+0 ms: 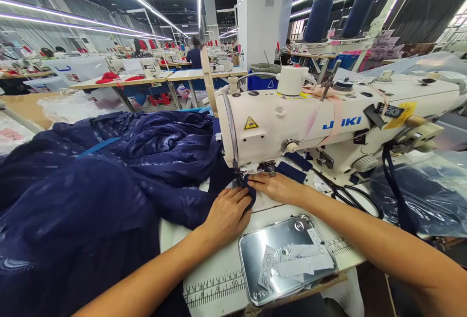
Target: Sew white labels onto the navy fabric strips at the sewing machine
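Note:
My left hand [229,211] lies flat on dark navy fabric [175,205], its fingers stretched out just in front of the needle area. On the other side of the needle, my right hand [273,188] rests low under the head of the white sewing machine [262,127], fingertips at the fabric's edge. Both hands press on the cloth and neither grips it. The large navy garment, with pale printed patterns, is heaped to the left of the machine. The needle tip and the exact stitching spot are partly hidden by the presser foot and fingers.
A metal tray [251,268] with white labels sits at the table's front. Black scissors [345,193] and navy fabric pieces [291,172] lie right of the needle. A plastic bag [430,195] is at far right. Thread cones [317,17] stand behind; a person [195,54] sits beyond.

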Tool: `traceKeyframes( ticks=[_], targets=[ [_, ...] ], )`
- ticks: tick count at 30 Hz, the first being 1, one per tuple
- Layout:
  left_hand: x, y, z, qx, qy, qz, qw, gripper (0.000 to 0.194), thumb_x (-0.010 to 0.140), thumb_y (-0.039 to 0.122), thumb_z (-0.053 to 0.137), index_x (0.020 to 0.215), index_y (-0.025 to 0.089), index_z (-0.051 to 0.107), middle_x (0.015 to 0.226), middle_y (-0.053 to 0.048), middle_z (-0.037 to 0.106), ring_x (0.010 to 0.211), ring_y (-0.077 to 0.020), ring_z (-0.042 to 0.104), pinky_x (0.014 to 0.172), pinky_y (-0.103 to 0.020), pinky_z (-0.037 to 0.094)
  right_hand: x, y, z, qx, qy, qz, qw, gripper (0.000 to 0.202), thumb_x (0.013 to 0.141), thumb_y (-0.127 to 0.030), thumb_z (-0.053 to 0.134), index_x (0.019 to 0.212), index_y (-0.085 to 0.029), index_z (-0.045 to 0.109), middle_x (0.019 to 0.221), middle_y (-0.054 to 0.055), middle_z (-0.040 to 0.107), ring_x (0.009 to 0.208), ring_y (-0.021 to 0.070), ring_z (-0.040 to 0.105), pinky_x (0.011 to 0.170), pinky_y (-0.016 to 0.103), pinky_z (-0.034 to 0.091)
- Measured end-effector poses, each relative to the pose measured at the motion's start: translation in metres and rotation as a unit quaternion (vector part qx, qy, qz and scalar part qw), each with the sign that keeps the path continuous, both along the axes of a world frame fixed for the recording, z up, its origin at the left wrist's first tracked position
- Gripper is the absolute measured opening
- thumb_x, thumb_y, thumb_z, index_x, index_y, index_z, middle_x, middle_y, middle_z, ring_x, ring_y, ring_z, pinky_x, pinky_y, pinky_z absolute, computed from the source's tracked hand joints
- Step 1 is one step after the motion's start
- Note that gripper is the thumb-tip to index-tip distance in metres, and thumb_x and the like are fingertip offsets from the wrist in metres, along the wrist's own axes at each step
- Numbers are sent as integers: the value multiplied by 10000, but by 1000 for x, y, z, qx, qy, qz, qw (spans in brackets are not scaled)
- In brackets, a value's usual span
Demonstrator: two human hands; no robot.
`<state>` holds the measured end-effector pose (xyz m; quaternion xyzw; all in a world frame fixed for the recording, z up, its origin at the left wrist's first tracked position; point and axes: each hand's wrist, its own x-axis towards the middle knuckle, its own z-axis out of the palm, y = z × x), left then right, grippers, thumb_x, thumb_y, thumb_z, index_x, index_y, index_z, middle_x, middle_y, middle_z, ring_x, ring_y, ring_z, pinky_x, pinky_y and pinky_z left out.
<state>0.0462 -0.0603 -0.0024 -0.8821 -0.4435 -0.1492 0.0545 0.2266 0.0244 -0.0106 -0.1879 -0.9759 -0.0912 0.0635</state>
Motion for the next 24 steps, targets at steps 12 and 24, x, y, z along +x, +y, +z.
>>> traceKeyframes(
  ticks=[12,24],
  targets=[
    [7,-1,-3,33,-7,12,999,233,772,213,502,969,150,608,1083,-116,616,994,-258,561,813,-416,484,-1,7,-4,-43,61,18,997,330,846,-65,393,1139,-104,541,1162,167,555,1023,218,562,834,382,486],
    [8,0,-4,43,-16,14,999,224,770,223,500,947,147,615,1059,-119,621,965,-259,561,787,-414,490,-1,11,-2,-47,69,37,996,333,836,-54,398,1127,-108,550,1169,139,563,1055,177,547,882,321,464]
  ],
)
